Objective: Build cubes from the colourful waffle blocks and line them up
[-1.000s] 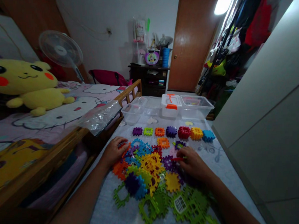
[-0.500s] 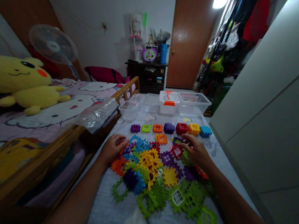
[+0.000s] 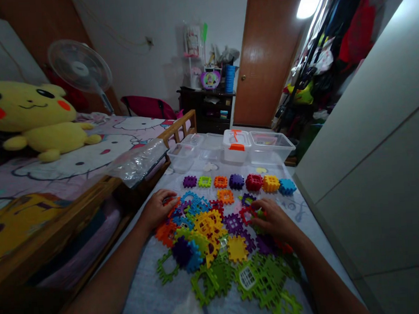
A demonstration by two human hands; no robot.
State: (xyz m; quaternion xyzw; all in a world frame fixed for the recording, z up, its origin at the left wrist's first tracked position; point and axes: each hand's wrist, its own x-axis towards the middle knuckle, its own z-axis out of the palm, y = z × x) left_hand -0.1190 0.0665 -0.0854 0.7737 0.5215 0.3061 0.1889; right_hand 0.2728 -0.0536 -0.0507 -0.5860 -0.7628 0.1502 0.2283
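A heap of flat, toothed plastic building tiles (image 3: pixel 214 237) in many colours lies on a grey-white table cover (image 3: pixel 305 217). My left hand (image 3: pixel 159 208) rests on the heap's left edge, fingers curled over orange and blue tiles. At the heap's right side my right hand (image 3: pixel 275 221) has its fingertips pinched on a red open-frame tile (image 3: pixel 247 215). Farther back, a row of assembled blocks (image 3: pixel 237 182) runs from purple on the left to blue on the right. Large green tiles (image 3: pixel 252 280) lie nearest me.
Clear plastic boxes (image 3: pixel 271 148), one with an orange latch (image 3: pixel 236 147), stand along the table's far edge. A wooden bed frame (image 3: pixel 133 180) with a crumpled plastic bag (image 3: pixel 139 162) borders the left; a white cabinet (image 3: pixel 371 133) borders the right. A yellow plush toy (image 3: pixel 33 118) sits on the bed.
My right hand has shifted from the heap's centre toward its right and now pinches a red frame tile. My left hand has stayed put. The view wobbled slightly.
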